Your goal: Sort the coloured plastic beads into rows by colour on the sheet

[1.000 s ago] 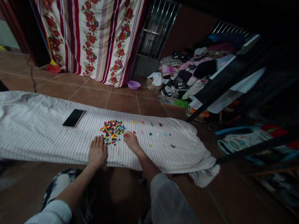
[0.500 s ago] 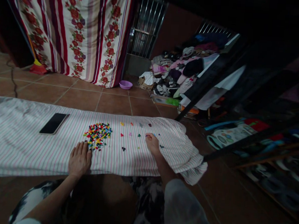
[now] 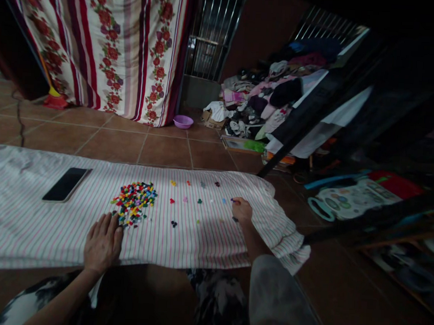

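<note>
A heap of tiny multicoloured plastic pieces [image 3: 136,200] lies on the striped cloth [image 3: 68,239]. My left hand [image 3: 104,242] rests palm down just below the heap, fingers stretched out and their tips close to its lower left edge. To the right, small groups of pieces sorted by colour sit in loose rows, among them red pieces [image 3: 172,201], dark green pieces [image 3: 199,201] and black pieces [image 3: 174,224]. At the right end of the middle row, my right hand [image 3: 242,211] pinches a small dark purple piece [image 3: 232,199] at the cloth. A light blue piece [image 3: 224,200] lies left of it.
A phone [image 3: 65,185] lies on the cloth, left of the heap. Beyond on the tiled floor are a purple basin [image 3: 183,122], a red broom [image 3: 56,101] and a pile of clothes [image 3: 265,94]. A dark slanted post [image 3: 287,149] rises past the cloth's right end.
My right hand has moved right along the middle row, uncovering white and light blue pieces. My left hand stays flat beside the heap. The whole view has shifted slightly.
</note>
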Demonstrator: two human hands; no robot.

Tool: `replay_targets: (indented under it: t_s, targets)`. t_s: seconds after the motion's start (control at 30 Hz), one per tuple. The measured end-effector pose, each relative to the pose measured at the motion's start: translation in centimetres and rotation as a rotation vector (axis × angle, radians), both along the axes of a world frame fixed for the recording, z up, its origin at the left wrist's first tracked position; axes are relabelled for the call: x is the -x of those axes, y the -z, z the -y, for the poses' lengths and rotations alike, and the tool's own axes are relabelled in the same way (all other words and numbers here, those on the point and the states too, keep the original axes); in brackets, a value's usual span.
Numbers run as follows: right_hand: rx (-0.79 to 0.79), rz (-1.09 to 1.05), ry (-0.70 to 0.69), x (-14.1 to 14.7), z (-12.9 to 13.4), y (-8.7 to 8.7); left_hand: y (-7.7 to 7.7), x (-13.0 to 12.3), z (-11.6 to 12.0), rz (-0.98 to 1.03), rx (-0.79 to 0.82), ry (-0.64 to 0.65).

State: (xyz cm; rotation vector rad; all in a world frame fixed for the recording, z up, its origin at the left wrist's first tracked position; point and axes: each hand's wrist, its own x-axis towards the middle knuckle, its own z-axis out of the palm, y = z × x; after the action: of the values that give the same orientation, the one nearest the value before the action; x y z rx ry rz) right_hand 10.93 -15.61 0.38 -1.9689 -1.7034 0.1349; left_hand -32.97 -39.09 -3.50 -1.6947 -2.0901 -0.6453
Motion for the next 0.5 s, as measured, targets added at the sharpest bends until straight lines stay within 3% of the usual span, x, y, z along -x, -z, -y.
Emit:
replay_targets:
  t_s: [0.23,0.5]
  targets:
    - [-0.01,0.109,-0.174,0.5,-1.6,0.4,0.1,0.1,0.0,-0.026,-0.013,0.01]
    - [0.053,0.264,-0.124,-0.5,-1.5,0.6,0.1,0.0,0.1,0.041,-0.001,0.005]
